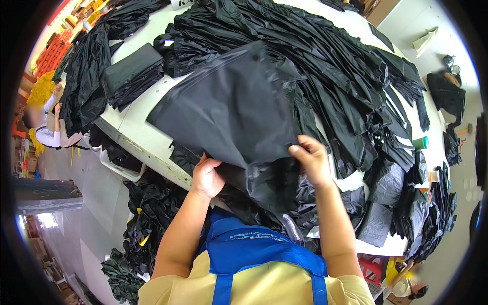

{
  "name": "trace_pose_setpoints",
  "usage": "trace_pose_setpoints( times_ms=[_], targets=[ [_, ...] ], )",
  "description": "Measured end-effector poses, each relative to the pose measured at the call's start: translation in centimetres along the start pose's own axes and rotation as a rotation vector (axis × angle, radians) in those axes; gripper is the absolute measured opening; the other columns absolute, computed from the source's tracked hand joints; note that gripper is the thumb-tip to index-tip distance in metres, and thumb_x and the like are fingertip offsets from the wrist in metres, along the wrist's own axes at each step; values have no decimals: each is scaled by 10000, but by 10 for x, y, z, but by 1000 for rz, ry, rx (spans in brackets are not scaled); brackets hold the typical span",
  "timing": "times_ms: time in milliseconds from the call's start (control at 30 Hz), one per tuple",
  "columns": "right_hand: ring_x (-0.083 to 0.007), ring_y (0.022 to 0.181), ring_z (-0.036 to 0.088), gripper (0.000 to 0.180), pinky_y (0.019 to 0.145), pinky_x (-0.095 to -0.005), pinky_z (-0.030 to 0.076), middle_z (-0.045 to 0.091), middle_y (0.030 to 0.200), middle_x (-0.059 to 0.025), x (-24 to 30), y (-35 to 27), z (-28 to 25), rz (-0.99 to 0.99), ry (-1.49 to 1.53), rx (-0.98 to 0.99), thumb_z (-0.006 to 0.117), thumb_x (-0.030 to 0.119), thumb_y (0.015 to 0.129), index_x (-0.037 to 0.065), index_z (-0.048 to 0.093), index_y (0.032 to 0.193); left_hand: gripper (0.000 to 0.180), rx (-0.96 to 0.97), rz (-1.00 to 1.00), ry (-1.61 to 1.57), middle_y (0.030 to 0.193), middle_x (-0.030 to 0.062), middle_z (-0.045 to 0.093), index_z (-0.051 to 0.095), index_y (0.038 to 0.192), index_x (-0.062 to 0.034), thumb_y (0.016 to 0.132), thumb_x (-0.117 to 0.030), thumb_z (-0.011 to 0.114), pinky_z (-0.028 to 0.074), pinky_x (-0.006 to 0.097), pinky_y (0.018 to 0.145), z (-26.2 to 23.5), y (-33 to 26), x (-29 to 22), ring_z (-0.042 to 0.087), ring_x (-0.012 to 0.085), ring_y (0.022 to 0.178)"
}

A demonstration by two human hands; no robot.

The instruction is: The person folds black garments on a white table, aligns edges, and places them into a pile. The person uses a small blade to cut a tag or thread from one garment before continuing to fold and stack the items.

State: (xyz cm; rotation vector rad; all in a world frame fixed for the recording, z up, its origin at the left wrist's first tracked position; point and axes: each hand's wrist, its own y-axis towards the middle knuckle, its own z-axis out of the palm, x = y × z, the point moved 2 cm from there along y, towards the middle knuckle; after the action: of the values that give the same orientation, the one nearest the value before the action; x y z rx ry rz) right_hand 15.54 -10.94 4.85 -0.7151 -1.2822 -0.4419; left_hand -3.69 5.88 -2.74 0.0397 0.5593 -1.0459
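Black fabric panel (223, 109), spread over white table (134, 129): left hand (206, 178) gripping its lower edge, right hand (312, 160) pinching its right corner; black heap (345, 76) behind panel.

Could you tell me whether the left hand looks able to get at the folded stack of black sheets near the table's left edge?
Probably not at once: the left hand grips the black sheet, and the folded stack lies well beyond it.

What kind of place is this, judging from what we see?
Probably a garment or bag-making workshop: heaps of black fabric pieces cover a white work table, more lie on the floor, and another worker sits nearby.
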Motion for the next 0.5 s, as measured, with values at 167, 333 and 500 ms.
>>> trace_pose_setpoints(
  times_ms=[167,333,500],
  targets=[
    [-58,623,590,183,524,-192,462,654,827,-19,38,3,-42,-45,215,32,621,121,892,7,621,1035,610,20,-17,34,1379,144,472,361,1394,-38,800,-92,492,339,504,1081,22,-14,-17,437,343,1282],
    [-32,524,566,167,397,-154,388,657,792,-13,58,4,-56,-52,309,108,614,122,907,19,604,1038,674,75,-18,54,1466,136,373,265,1461,-53,812,-74,449,283,501,1114,43,-25,-20,375,340,1336],
    [27,500,472,241,395,-122,282,651,811,22,76,-6,-54,-53,324,91,598,103,916,11,600,1139,614,-19,25,340,1372,120,436,290,1453,-128,874,-96,493,429,420,994,49,-25,-30,484,248,1213]
  ],
)
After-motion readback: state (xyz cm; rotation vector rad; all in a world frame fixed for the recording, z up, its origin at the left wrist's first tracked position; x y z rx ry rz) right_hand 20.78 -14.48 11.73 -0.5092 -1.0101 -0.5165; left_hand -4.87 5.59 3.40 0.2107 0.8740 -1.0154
